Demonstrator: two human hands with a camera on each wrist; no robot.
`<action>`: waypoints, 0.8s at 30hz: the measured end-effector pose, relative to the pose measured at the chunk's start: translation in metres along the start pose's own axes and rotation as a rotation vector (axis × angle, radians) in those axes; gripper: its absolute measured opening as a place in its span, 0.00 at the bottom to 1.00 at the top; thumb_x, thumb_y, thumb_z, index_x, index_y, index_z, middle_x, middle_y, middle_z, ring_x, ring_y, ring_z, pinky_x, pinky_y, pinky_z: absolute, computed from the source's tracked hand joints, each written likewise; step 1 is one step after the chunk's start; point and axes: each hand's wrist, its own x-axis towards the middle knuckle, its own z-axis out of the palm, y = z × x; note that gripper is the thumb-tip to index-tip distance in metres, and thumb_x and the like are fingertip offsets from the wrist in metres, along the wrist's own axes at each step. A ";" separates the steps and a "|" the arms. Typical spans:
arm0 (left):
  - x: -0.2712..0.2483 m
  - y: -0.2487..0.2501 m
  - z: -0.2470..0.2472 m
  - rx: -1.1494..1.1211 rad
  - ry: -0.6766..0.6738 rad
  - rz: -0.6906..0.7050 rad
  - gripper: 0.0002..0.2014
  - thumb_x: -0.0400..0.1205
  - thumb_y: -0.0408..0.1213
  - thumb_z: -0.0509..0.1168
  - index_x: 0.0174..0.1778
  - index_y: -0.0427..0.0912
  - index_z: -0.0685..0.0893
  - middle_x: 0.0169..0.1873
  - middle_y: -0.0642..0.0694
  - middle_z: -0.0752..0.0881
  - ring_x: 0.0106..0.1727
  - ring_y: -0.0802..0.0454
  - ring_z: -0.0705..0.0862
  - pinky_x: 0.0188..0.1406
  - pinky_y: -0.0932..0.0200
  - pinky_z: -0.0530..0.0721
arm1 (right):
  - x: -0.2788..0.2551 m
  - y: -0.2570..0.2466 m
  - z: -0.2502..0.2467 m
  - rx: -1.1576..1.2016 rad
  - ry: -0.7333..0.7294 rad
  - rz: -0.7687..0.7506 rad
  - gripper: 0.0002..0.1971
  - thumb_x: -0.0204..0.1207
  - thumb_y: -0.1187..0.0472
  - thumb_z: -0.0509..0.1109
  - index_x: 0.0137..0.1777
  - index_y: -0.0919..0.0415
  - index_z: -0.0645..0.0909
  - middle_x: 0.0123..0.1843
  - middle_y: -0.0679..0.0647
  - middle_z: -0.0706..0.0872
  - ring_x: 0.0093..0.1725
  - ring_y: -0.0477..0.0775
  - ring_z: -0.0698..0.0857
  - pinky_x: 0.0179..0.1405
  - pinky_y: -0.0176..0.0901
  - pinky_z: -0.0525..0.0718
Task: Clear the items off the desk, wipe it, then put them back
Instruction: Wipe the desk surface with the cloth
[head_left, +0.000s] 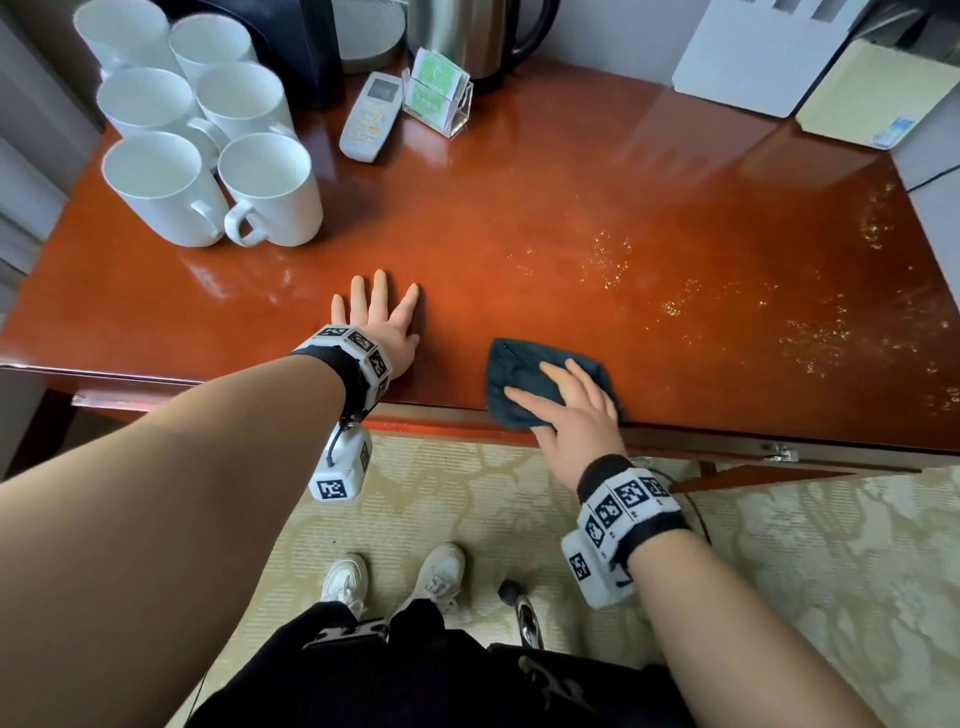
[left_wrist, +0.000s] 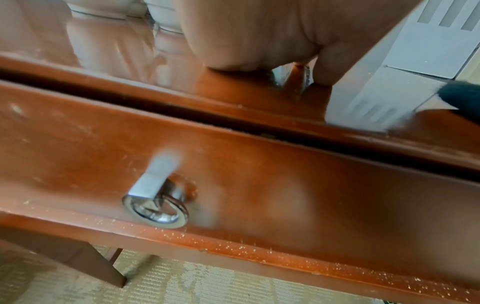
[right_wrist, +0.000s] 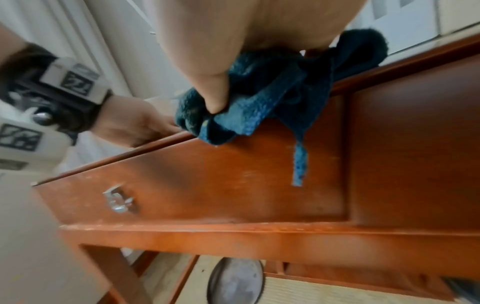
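My left hand (head_left: 379, 317) lies flat on the red-brown desk (head_left: 519, 234) near its front edge, fingers spread and holding nothing. Its palm (left_wrist: 259, 37) presses on the glossy top. To its right, my right hand (head_left: 571, 405) rests on a dark teal cloth (head_left: 514, 374) at the front edge. The fingers lie straight over the cloth. In the right wrist view the thumb (right_wrist: 213, 82) digs into the cloth (right_wrist: 272, 86), which bunches over the edge with a strip hanging down. Several white mugs (head_left: 265, 187) stand at the back left.
A white remote (head_left: 371, 117), a clear card holder (head_left: 436, 96) and a steel kettle (head_left: 467, 36) sit at the back. A white box (head_left: 763, 52) and a yellow pad (head_left: 872, 93) lie at the back right. Pale specks (head_left: 608, 265) dot the right half. A drawer knob (left_wrist: 155, 201) sticks out below.
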 end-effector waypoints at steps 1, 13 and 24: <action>0.000 0.000 0.000 0.001 -0.004 0.000 0.30 0.88 0.48 0.46 0.82 0.58 0.39 0.82 0.46 0.34 0.83 0.42 0.33 0.82 0.43 0.36 | -0.003 0.013 -0.004 0.004 0.034 0.053 0.23 0.83 0.61 0.59 0.72 0.35 0.71 0.83 0.47 0.58 0.84 0.52 0.49 0.81 0.52 0.47; -0.007 -0.003 -0.014 0.063 -0.054 -0.002 0.29 0.87 0.48 0.50 0.83 0.61 0.45 0.83 0.48 0.38 0.84 0.44 0.39 0.83 0.48 0.44 | 0.053 0.009 -0.074 0.719 0.039 0.085 0.18 0.83 0.65 0.58 0.72 0.54 0.74 0.69 0.49 0.77 0.67 0.47 0.75 0.63 0.31 0.72; 0.012 0.011 -0.037 0.088 -0.020 0.116 0.40 0.81 0.57 0.59 0.84 0.51 0.46 0.83 0.46 0.42 0.84 0.45 0.38 0.83 0.49 0.43 | 0.072 -0.031 -0.028 -0.230 -0.153 0.184 0.36 0.80 0.38 0.53 0.82 0.42 0.39 0.85 0.53 0.42 0.83 0.64 0.43 0.75 0.63 0.59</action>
